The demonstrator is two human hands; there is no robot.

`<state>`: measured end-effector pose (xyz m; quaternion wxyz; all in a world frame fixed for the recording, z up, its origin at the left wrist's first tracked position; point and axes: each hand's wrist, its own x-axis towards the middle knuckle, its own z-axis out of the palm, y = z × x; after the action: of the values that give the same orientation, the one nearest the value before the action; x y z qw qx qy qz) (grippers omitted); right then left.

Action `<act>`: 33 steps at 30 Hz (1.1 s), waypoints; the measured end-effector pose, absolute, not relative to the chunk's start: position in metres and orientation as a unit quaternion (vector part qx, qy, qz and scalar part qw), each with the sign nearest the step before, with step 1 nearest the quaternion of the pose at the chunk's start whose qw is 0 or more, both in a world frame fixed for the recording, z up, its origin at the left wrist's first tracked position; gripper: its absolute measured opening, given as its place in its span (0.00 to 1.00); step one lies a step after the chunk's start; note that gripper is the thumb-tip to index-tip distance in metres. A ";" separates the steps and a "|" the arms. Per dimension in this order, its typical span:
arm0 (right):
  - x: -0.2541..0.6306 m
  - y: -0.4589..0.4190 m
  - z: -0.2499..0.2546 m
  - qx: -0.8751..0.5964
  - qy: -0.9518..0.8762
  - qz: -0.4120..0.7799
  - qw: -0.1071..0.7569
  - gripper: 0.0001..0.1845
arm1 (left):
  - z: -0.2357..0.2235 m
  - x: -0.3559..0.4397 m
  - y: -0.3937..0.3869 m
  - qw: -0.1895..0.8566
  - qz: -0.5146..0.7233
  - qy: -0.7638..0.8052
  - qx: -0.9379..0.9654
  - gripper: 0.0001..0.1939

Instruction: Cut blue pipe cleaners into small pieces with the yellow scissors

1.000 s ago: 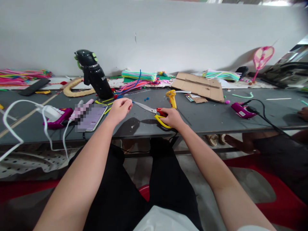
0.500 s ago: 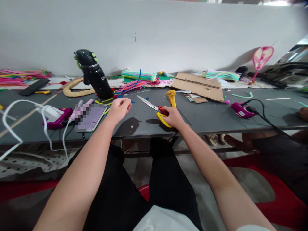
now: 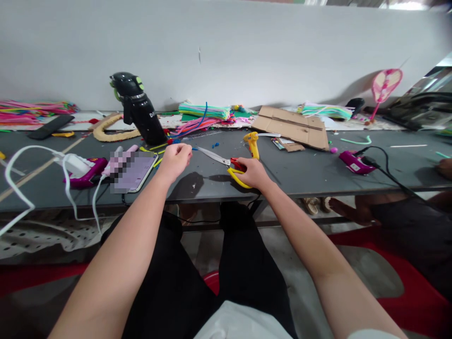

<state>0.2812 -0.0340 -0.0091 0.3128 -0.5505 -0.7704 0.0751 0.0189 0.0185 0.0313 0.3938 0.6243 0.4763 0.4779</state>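
My right hand [image 3: 252, 173] grips a pair of scissors [image 3: 213, 156] with red and yellow handles. The blades look closed and point left. Their tip meets the short blue end of a pipe cleaner [image 3: 194, 149] that sticks out of my left hand [image 3: 175, 161]. The left fingers are pinched together, and the rest of the pipe cleaner is hidden inside them. Small blue snippets [image 3: 215, 145] lie on the table just beyond the blades. Behind my right hand lies a yellow glue gun [image 3: 253, 144] with a whitish stick at its back.
A black bottle [image 3: 145, 115] stands behind my left hand. A phone [image 3: 139, 173] and a purple power socket [image 3: 84, 174] with white cables lie left. Cardboard [image 3: 291, 127] and pipe cleaner bundles [image 3: 205, 110] line the back. Another purple socket [image 3: 353, 162] sits right, near another person's hand [image 3: 445, 167].
The scissors have shifted slightly left and their tip has dropped to the blue end at my left hand. My left hand has hardly moved.
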 end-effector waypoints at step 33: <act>0.283 -0.031 -0.013 -0.552 -0.767 0.097 0.313 0.11 | 0.034 0.021 0.016 0.370 0.468 0.457 0.660 0.11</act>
<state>0.2828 -0.0306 -0.0127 0.3127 -0.5518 -0.7670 0.0973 0.0214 0.0156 0.0336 0.3698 0.6600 0.4572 0.4676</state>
